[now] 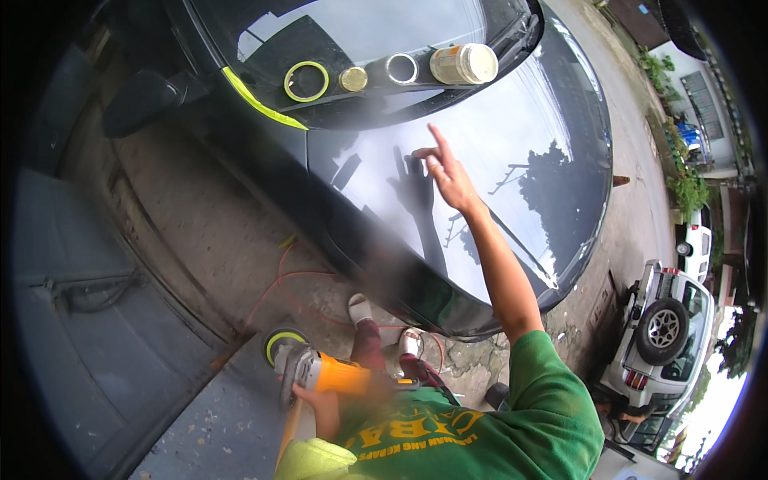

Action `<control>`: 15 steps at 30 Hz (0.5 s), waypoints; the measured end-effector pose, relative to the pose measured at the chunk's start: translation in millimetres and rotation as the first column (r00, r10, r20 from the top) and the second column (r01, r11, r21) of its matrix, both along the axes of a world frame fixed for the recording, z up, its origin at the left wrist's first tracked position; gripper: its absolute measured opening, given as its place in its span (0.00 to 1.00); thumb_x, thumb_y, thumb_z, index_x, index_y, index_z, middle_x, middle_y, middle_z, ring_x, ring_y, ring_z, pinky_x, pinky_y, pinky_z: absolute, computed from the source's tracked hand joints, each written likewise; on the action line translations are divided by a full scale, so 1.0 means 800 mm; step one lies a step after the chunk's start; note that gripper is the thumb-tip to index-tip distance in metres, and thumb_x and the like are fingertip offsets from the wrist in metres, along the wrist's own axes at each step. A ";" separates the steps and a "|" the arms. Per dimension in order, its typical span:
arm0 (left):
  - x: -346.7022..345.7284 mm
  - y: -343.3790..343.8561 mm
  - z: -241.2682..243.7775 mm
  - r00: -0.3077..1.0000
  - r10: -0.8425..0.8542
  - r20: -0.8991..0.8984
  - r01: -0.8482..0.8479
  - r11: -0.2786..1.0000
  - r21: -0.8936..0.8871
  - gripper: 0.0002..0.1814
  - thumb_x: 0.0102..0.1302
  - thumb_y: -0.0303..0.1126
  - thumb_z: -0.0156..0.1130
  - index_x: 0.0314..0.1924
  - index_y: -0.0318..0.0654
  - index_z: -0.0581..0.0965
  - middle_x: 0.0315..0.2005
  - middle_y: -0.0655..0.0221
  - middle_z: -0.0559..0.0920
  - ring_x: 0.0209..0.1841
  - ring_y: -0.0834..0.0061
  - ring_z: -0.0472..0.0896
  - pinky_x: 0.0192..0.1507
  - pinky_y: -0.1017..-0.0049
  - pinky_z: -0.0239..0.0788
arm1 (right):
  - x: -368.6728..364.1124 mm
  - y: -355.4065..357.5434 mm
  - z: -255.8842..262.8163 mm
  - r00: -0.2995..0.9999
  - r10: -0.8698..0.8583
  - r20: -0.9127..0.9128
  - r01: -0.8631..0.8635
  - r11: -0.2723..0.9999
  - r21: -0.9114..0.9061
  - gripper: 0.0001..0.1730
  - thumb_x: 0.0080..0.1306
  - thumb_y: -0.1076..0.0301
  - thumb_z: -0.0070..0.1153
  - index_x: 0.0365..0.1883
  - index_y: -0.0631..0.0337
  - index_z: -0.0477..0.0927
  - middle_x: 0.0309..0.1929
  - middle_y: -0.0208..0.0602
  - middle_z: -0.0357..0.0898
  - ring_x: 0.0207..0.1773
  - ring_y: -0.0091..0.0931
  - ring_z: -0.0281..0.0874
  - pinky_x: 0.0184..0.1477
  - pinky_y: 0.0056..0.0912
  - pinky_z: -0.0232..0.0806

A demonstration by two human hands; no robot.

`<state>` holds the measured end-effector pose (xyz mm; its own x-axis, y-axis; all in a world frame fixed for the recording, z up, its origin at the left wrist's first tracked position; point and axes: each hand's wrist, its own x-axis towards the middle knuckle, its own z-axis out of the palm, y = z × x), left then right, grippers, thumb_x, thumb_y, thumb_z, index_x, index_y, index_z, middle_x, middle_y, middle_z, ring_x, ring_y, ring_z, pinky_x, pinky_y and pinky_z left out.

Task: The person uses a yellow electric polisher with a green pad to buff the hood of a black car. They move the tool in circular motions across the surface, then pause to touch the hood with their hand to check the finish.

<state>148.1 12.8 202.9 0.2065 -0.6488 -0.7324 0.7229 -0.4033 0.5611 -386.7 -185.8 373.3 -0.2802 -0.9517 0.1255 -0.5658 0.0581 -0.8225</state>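
Observation:
My right hand [447, 171] is stretched out above the glossy dark car hood [384, 192], index finger extended, holding nothing; its reflection shows in the paint. Low on the left, my left hand [318, 408] grips an orange and grey power polisher [336, 373] near its head, with the green-rimmed round pad [282, 345] facing away from me. The polisher's rear end lies against my green shirt. Yellow-green masking tape [258, 102] runs along the hood's edge beside the windshield.
By the windshield base stand a roll of tape [306, 81], a small round tin [353, 79], an open-topped ring or can [402, 68] and a lidded jar [465, 63]. An orange cord [279, 279] lies on the ground by my feet. A silver SUV [660, 336] is parked right.

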 end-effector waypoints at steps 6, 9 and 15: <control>-0.039 -0.012 0.072 0.994 -0.072 -0.085 0.078 0.995 0.068 0.41 0.71 0.68 0.34 0.69 0.45 0.71 0.63 0.61 0.78 0.63 0.54 0.77 0.65 0.53 0.68 | 0.016 0.069 0.017 0.971 0.039 -0.236 -0.012 0.994 0.113 0.37 0.77 0.49 0.41 0.81 0.48 0.49 0.57 0.46 0.83 0.57 0.48 0.80 0.65 0.46 0.65; -0.058 -0.005 0.100 0.983 -0.097 -0.158 0.111 0.990 0.089 0.42 0.71 0.69 0.33 0.69 0.46 0.70 0.62 0.61 0.78 0.62 0.55 0.78 0.65 0.52 0.69 | 0.015 0.137 0.019 0.999 -0.036 0.040 0.027 0.981 0.190 0.36 0.77 0.54 0.38 0.81 0.48 0.50 0.59 0.50 0.81 0.62 0.51 0.76 0.68 0.48 0.63; -0.050 0.021 0.083 0.877 -0.420 -0.233 0.360 0.896 -0.260 0.44 0.70 0.72 0.33 0.69 0.46 0.70 0.62 0.63 0.78 0.62 0.55 0.78 0.65 0.53 0.68 | 0.009 0.296 -0.015 0.972 -0.233 0.020 0.225 0.954 0.197 0.34 0.79 0.49 0.37 0.80 0.48 0.53 0.53 0.41 0.85 0.52 0.41 0.81 0.57 0.43 0.68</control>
<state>107.9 29.4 269.2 -0.2848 -0.7741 -0.5654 0.6674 -0.5835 0.4626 -379.3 50.9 361.3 -0.4948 -0.8662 -0.0698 -0.4838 0.3413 -0.8059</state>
